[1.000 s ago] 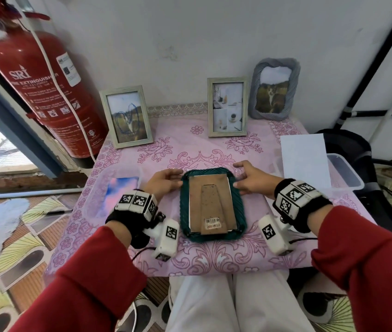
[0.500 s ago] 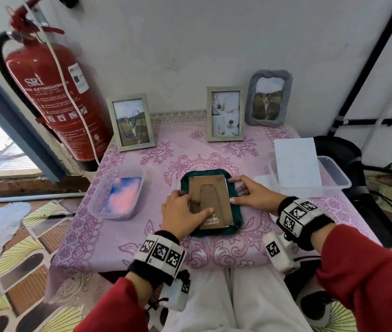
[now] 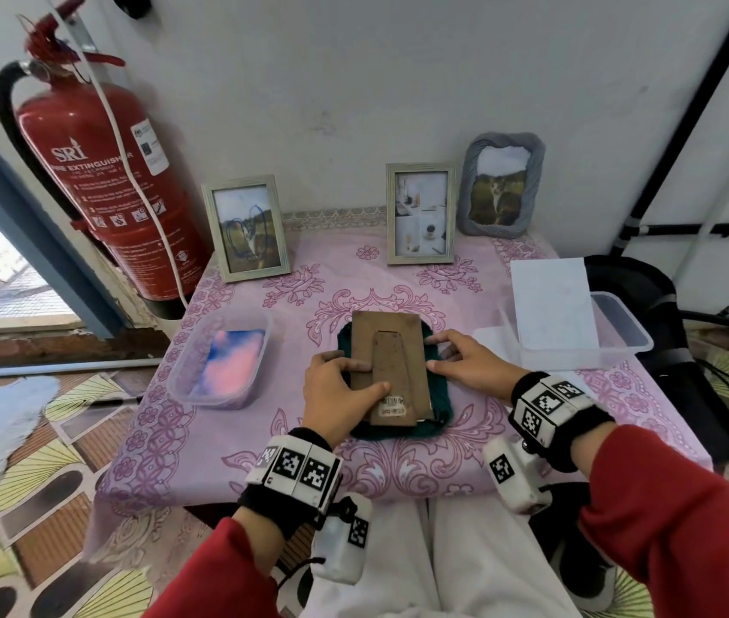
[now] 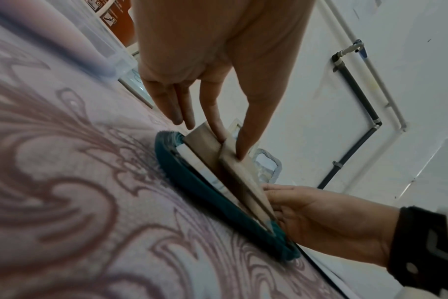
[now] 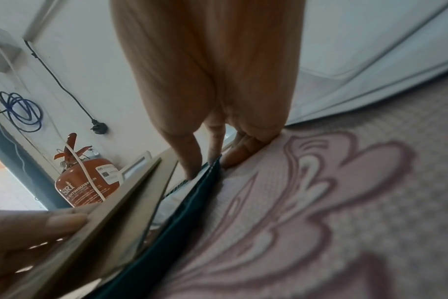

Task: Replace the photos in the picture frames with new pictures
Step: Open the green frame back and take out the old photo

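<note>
A teal picture frame (image 3: 440,396) lies face down on the pink tablecloth (image 3: 264,443). Its brown cardboard backing (image 3: 391,345) with the fold-out stand is tilted up out of the frame, the far end sticking past the rim. My left hand (image 3: 335,388) pinches the backing at its left edge, thumb on top of the stand. The left wrist view shows the backing (image 4: 207,149) raised off the teal frame (image 4: 192,182), with white beneath it. My right hand (image 3: 469,363) presses straight fingers on the frame's right rim (image 5: 194,200).
Three filled frames stand along the back wall: left (image 3: 249,227), middle (image 3: 420,214), grey one (image 3: 503,187). A clear tub (image 3: 188,350) with a pink-blue picture sits left; a clear container (image 3: 621,332) with a white sheet (image 3: 552,303) sits right. A fire extinguisher (image 3: 99,171) stands far left.
My left hand left the frame's left rim, took hold of the backing and lifted it partly out of the frame. My right hand stayed on the right rim.
</note>
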`<state>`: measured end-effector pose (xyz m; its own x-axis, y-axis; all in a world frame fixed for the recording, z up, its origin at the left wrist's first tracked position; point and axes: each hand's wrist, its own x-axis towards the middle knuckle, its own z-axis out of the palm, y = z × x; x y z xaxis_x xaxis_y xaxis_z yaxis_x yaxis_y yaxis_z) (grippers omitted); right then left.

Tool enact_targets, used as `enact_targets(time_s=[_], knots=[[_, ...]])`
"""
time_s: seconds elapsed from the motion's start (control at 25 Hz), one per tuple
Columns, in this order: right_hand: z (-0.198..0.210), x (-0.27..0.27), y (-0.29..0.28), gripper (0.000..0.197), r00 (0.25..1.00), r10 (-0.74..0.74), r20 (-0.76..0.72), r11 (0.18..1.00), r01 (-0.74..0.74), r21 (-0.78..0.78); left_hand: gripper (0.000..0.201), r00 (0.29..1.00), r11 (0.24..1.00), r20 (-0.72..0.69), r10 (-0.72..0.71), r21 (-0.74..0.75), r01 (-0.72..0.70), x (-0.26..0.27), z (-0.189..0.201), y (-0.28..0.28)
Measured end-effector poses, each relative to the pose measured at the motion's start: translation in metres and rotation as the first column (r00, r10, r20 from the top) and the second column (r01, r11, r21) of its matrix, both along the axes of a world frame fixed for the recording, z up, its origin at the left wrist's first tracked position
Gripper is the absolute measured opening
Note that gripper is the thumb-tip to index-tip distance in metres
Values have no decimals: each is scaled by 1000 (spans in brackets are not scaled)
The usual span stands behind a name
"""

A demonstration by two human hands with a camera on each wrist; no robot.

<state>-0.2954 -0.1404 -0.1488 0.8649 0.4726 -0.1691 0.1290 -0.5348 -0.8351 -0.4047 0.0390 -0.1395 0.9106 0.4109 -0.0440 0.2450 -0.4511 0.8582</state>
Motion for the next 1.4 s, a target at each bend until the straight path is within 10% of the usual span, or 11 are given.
enact_targets(time_s=[0.76,1.2,1.4], knots=[[0,-6,0,46,998,21,61,999,-20,-28,62,982,951,106,157,-285,-121,-26,-21,55],[1,-8,2,45,998,10,55,1000,-10,-12,54,950,949,105,295,-145,-279,-44,-35,73],[0,-8,1,45,999,15,50,1000,-15,-9,36,965,958,149,218,155,-240,-50,-31,65]])
